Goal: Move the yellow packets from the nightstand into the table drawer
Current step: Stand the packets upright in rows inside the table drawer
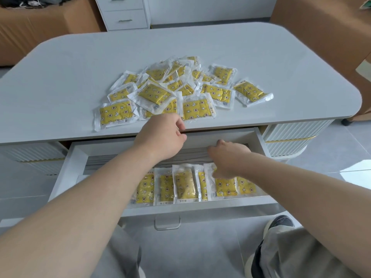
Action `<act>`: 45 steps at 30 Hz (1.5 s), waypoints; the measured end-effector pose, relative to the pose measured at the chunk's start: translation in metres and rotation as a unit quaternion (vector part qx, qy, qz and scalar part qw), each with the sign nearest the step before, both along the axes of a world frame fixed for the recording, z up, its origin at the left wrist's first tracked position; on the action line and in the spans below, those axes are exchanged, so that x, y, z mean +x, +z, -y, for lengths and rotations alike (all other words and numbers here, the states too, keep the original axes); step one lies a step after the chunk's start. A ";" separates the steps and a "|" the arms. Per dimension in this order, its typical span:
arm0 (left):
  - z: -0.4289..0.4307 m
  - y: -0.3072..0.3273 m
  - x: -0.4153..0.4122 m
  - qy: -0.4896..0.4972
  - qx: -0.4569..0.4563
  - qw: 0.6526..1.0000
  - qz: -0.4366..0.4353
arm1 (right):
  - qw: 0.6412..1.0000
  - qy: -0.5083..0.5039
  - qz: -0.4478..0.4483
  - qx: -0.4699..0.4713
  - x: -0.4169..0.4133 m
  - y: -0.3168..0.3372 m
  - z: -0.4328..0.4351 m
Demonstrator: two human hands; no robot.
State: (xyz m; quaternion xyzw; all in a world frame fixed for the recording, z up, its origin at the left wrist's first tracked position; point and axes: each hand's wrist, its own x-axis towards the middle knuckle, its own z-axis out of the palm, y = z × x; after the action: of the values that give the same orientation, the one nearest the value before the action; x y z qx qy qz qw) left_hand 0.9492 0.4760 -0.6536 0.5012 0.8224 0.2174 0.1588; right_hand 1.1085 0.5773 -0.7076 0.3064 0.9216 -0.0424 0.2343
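A loose heap of yellow packets point(180, 89) in clear wrappers lies on the grey table top point(60, 77). Below it the table drawer point(66, 167) is pulled out, with a row of several yellow packets point(184, 183) standing along its front. My right hand point(228, 157) reaches down into the drawer and its fingers grip the top of one yellow packet point(225, 186) in that row. My left hand point(160, 135) hovers at the table's front edge, just below the nearest packets, with its fingers curled. Its fingertips are hidden, so what they hold is unclear.
The drawer has a metal handle point(167, 222) at its front, above my knees. Ribbed white cabinet sides point(291, 137) flank the drawer. A white drawer unit point(124, 13) and brown cardboard boxes point(40, 31) stand behind the table. My shoe point(279, 223) rests on the tiled floor.
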 end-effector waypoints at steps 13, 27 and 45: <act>-0.019 0.003 -0.034 0.081 0.016 0.980 -0.184 | 0.912 -0.251 -0.324 -0.002 -0.045 0.059 -0.032; -0.043 -0.021 -0.057 0.118 -0.080 0.978 -0.150 | 0.948 -0.247 -0.148 0.135 -0.060 0.051 -0.032; -0.046 -0.025 -0.062 0.147 -0.028 0.983 -0.107 | 0.828 -0.362 -0.417 -0.098 -0.057 0.063 -0.049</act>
State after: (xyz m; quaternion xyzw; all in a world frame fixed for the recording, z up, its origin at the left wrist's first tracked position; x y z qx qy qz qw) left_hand 0.8874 0.5220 -0.6788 0.3906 0.9050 0.1607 0.0502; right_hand 1.0512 0.6262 -0.6443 0.5464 0.7458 -0.3381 -0.1758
